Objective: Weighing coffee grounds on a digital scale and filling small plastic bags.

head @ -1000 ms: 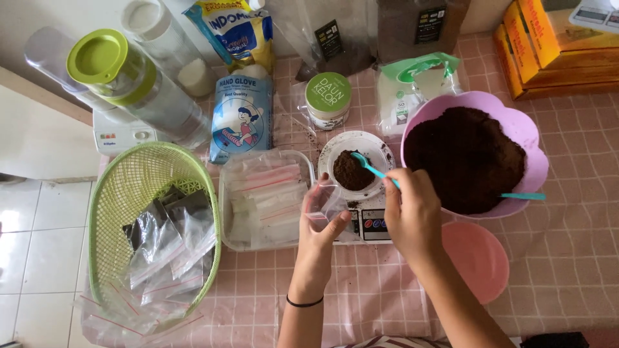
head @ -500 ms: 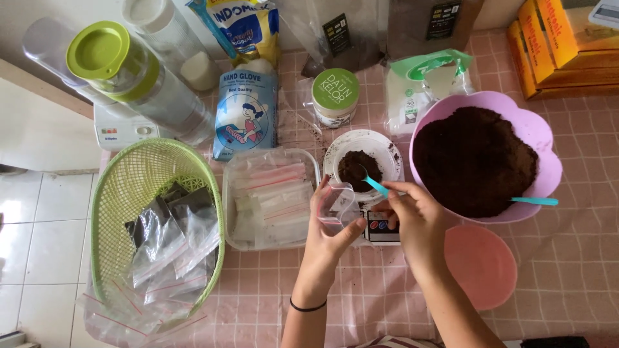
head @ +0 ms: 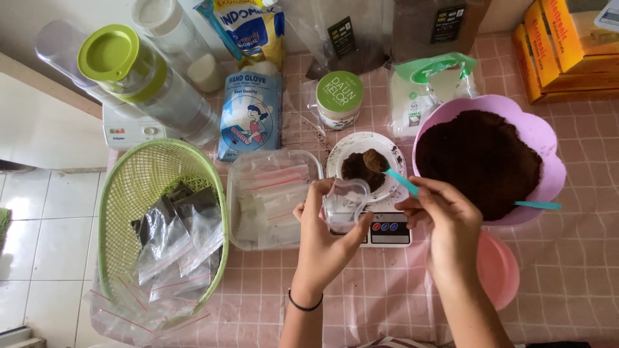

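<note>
The pink checked counter (head: 400,303) carries a lilac scalloped plastic bowl (head: 548,154) heaped with dark brown powder (head: 477,161), set beside the white digital scale (head: 387,229). On the scale sits a white round plate (head: 342,158) with a small powder heap. The left hand (head: 329,238) grips a small clear zip bag (head: 345,203) mouth-up, ready for filling. The right hand (head: 445,219) pinches a teal plastic spoon (head: 393,174), loaded, over the plate.

- The worktop (head: 567,270) wears a pink checked cloth.
- On it at the left: a green basket (head: 138,193) of small plastic bags, beside a clear tray (head: 271,200).
- In the middle: a kitchen scale (head: 387,229) carrying a white plate (head: 387,151).
- At the right: a purple bowl (head: 548,148) of brown powder and a pink lid (head: 500,267).
- At the back: a green-capped jar (head: 339,98), pouches and a green-lidded jug (head: 135,77).
</note>
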